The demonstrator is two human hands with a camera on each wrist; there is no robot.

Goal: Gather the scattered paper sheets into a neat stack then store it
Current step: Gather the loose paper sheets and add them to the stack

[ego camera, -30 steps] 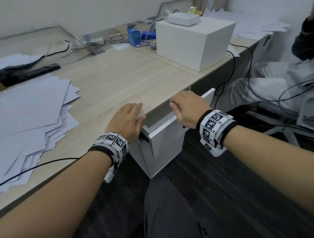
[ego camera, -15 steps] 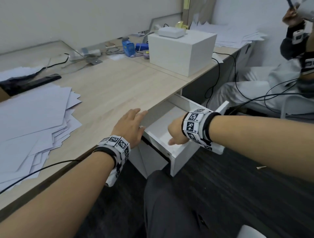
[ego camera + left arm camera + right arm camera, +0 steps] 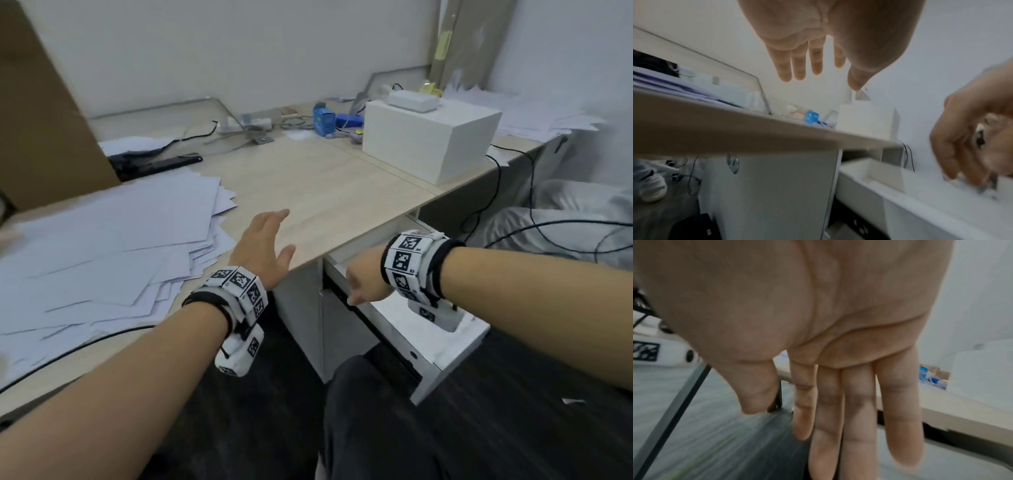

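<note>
Scattered white paper sheets (image 3: 102, 246) lie in a loose heap on the left of the wooden desk (image 3: 325, 192). My left hand (image 3: 274, 233) hovers over the desk's front edge beside the heap, fingers straight and spread, holding nothing; the left wrist view shows its bare palm (image 3: 818, 65). Under the desk a white drawer (image 3: 397, 315) stands pulled out, with nothing seen inside. My right hand (image 3: 363, 284) hangs over the drawer's near side with fingers pointing down. In the right wrist view its fingers (image 3: 849, 402) are straight and hold nothing.
A white box (image 3: 431, 144) with a small white device (image 3: 412, 99) on top stands at the desk's right end. Cables, a blue carton (image 3: 323, 120) and a black object (image 3: 154, 164) lie at the back. Another person (image 3: 565, 219) sits to the right. My knee (image 3: 370, 411) is under the drawer.
The drawer has slid further out. My left hand has lifted off the desk edge and spread. My right hand has let go of the drawer front and now hangs over its inside.
</note>
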